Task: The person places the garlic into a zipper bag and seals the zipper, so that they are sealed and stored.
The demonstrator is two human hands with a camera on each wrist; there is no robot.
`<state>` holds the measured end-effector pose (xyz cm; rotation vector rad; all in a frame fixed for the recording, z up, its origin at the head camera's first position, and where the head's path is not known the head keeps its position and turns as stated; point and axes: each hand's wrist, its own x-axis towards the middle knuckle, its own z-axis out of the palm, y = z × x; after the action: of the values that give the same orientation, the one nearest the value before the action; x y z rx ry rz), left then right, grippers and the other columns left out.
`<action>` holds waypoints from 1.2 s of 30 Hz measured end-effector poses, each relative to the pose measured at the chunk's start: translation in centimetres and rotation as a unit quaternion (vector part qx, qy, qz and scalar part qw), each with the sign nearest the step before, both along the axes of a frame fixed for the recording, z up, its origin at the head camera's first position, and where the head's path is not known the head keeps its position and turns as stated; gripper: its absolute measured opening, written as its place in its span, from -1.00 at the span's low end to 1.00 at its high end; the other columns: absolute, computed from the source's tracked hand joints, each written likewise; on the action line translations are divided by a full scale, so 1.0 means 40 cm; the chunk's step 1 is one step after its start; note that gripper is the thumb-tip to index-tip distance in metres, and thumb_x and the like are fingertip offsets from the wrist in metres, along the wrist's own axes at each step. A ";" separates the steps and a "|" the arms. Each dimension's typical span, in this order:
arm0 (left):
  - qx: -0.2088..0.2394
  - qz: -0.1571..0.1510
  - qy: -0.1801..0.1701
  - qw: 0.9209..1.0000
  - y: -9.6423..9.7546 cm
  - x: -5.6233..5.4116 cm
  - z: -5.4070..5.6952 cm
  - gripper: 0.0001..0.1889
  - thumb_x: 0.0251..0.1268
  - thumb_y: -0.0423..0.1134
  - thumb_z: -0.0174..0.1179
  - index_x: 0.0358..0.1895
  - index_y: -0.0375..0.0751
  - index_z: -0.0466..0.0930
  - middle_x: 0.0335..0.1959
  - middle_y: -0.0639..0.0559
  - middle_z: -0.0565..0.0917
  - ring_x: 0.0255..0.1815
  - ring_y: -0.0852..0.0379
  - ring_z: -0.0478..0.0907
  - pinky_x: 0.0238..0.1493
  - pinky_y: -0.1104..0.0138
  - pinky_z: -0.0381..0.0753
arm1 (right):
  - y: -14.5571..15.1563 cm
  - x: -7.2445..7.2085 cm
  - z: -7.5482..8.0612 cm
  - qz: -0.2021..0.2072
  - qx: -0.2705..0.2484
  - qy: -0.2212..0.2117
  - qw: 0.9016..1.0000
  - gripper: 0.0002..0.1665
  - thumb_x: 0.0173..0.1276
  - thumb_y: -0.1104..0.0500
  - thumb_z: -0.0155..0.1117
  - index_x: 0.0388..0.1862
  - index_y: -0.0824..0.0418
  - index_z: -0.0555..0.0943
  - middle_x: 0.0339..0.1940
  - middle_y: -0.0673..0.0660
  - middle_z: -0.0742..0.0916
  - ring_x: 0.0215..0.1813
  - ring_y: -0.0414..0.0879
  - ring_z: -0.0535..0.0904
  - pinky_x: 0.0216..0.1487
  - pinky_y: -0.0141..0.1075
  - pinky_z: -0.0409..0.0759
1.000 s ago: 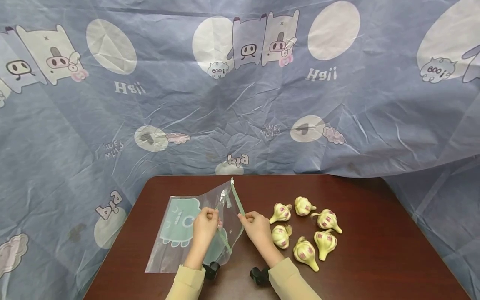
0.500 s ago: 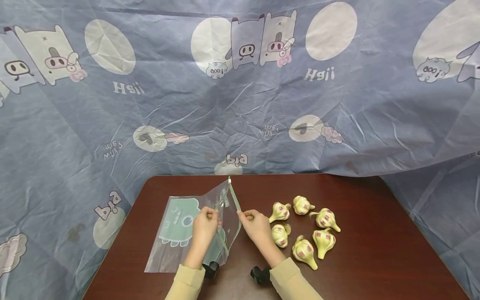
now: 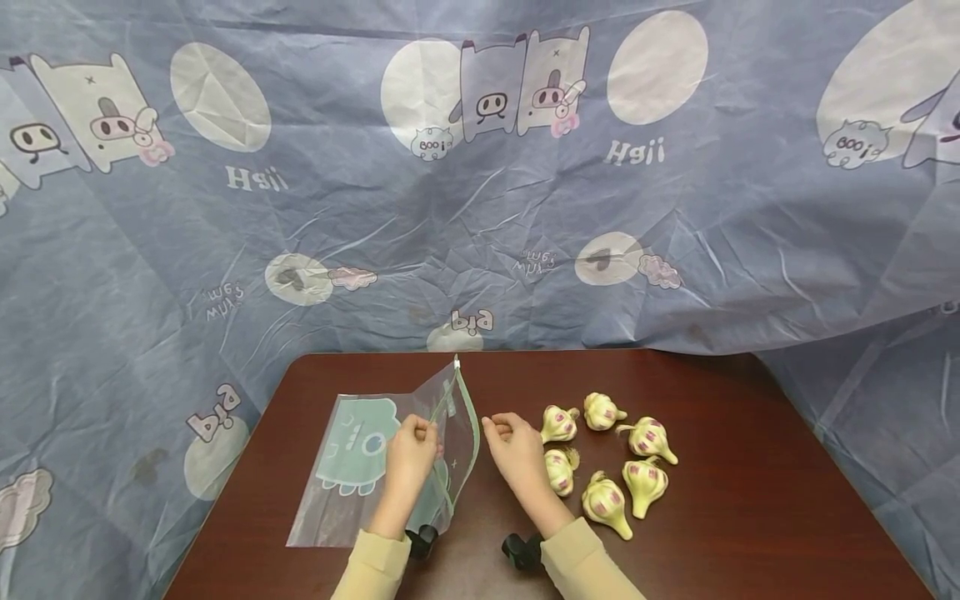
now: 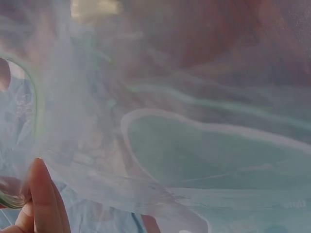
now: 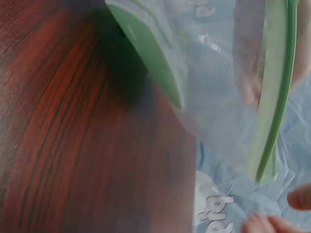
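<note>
A clear zip bag [image 3: 318,517] with a mint-green cartoon print lies partly on the table, its open mouth raised toward the right. My left hand [image 3: 411,450] pinches one side of the mouth; in the left wrist view its fingers [image 4: 41,189] hold the edge beside the filmy plastic [image 4: 218,155]. Just right of the other green zip strip [image 3: 474,425] is my right hand [image 3: 516,446], holding nothing. The right wrist view shows a gap between its thumb [image 5: 301,196] and fingers, apart from the green strip [image 5: 279,87]. Several garlic bulbs [image 3: 606,504] lie to the right.
The brown wooden table [image 3: 765,467] extends to the right of the garlic. Behind it hangs a blue cloth [image 3: 465,208] printed with cartoon pigs. Black wrist devices [image 3: 521,550] sit under both wrists.
My right hand has let go of the bag's right edge and moved slightly away. That edge now bows outward in a curve. The left hand keeps its pinch.
</note>
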<state>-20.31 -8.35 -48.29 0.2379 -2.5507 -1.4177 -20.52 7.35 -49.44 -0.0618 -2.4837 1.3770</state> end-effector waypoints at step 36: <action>-0.162 -0.035 0.072 0.984 -0.068 -0.001 0.076 -0.63 0.19 -0.48 0.20 0.10 -0.40 0.62 0.04 -0.23 0.65 -0.24 -0.06 0.55 -0.12 0.03 0.57 | 0.003 -0.067 -0.070 0.298 0.151 -0.138 0.932 0.21 -0.06 0.00 0.64 0.49 0.36 0.22 0.47 0.31 0.42 0.41 0.21 0.41 0.33 0.06 0.43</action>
<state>-20.34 -11.06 -45.27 -0.0078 -2.6386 -0.9767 -23.19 7.49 -52.24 0.6610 -3.0826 1.2181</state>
